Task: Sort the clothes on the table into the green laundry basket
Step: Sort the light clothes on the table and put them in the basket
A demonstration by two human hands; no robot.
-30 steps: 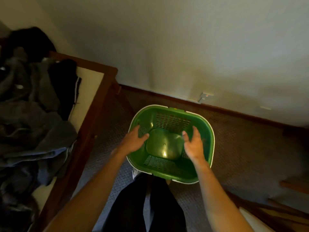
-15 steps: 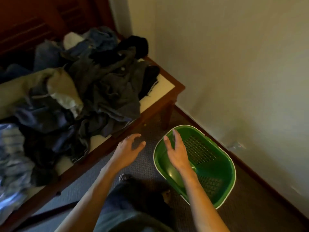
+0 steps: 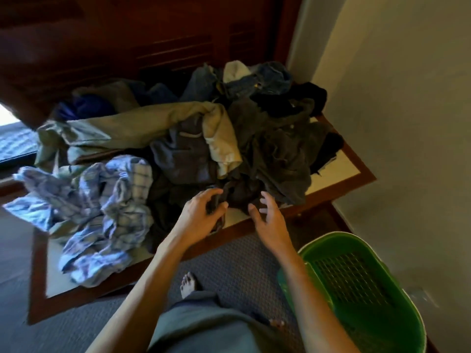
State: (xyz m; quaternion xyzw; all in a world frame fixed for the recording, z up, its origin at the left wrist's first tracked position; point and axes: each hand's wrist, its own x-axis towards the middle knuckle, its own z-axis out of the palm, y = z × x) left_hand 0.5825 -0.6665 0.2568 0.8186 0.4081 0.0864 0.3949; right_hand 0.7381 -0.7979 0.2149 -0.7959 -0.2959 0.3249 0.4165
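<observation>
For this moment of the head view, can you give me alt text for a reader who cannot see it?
A person's left hand grips a dark garment at the near edge of a clothes pile on a wooden-framed table, while the right hand reaches in open beside it. A green laundry basket stands on the carpet at lower right.

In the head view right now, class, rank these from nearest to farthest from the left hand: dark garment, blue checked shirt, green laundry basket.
1. Dark garment: gripped by the left hand, at the table's front edge.
2. Blue checked shirt: to its left, on the table.
3. Green laundry basket: on the floor, far right.
</observation>
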